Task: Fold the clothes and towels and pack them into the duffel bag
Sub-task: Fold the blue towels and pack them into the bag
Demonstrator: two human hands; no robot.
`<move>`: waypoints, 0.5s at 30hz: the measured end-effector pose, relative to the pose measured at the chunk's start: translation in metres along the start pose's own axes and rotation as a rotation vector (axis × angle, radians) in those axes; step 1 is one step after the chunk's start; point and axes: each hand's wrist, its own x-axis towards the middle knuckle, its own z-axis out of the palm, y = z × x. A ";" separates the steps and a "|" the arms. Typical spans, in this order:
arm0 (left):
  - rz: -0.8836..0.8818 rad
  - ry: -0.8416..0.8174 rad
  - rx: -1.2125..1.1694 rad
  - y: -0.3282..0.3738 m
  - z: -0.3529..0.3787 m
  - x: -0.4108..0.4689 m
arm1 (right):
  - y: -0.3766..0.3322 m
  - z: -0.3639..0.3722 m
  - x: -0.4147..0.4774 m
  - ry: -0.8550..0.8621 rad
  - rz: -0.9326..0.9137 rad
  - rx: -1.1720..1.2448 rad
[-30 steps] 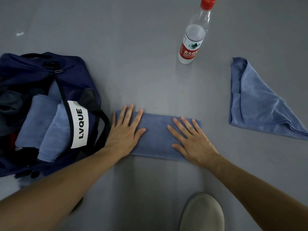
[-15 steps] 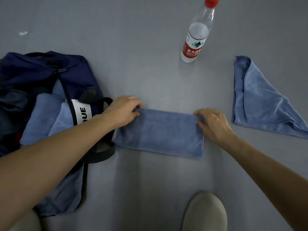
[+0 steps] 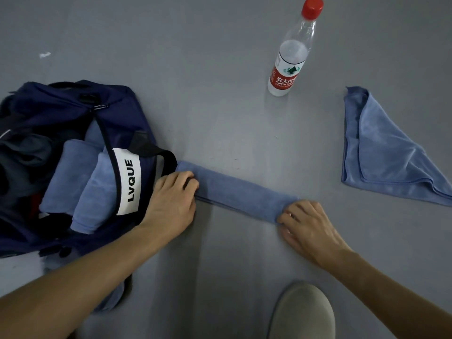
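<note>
A blue towel (image 3: 241, 192) lies on the grey floor as a narrow folded strip. My left hand (image 3: 171, 204) grips its left end, fingers curled over the edge. At the strip's right end my right hand (image 3: 308, 226) pinches the fold. Left of the strip sits the navy duffel bag (image 3: 61, 106), open, with two folded blue towels (image 3: 80, 182) inside under a strap bearing a white LVQUE label (image 3: 128, 181). A second blue towel (image 3: 386, 155) lies loose and unfolded at the right.
A clear water bottle (image 3: 291, 59) with a red cap and red label stands on the floor beyond the strip. A beige shoe toe (image 3: 302, 313) shows at the bottom edge. Dark clothing fills the bag's left side (image 3: 22, 152).
Both hands went from flat on the towel to its far corners, then folded the far edge toward me. The towel is now about half as wide.
</note>
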 end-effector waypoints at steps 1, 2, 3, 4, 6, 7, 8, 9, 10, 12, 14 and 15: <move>-0.047 0.006 -0.014 0.008 -0.002 -0.002 | -0.001 -0.003 0.005 0.015 -0.003 0.011; -0.096 0.023 -0.036 0.017 -0.004 -0.002 | -0.001 -0.007 0.012 0.036 -0.014 0.022; -0.143 0.038 -0.070 0.026 -0.004 -0.002 | -0.001 -0.010 0.019 0.061 -0.034 0.027; -0.194 0.039 -0.113 0.036 -0.005 -0.001 | -0.001 -0.011 0.026 0.075 -0.050 0.032; -0.347 -0.001 -0.239 0.054 -0.001 0.004 | -0.001 -0.007 0.035 0.047 -0.051 0.046; -0.446 -0.036 -0.325 0.063 0.003 0.007 | 0.000 -0.003 0.038 0.006 -0.042 0.051; -0.539 -0.071 -0.406 0.072 0.009 0.011 | 0.001 0.000 0.040 -0.048 -0.028 0.055; -0.602 -0.083 -0.459 0.079 0.017 0.014 | 0.001 0.002 0.041 -0.095 -0.018 0.061; -0.624 -0.076 -0.471 0.083 0.025 0.016 | 0.000 0.002 0.041 -0.142 -0.001 0.079; -0.527 -0.025 -0.408 0.079 0.039 0.025 | -0.003 0.002 0.039 -0.214 0.049 0.141; -0.293 -0.022 -0.298 0.057 0.047 0.043 | -0.011 0.001 0.034 -0.278 0.098 0.229; -0.165 -0.049 -0.233 0.043 0.046 0.055 | -0.019 0.002 0.031 -0.303 0.105 0.274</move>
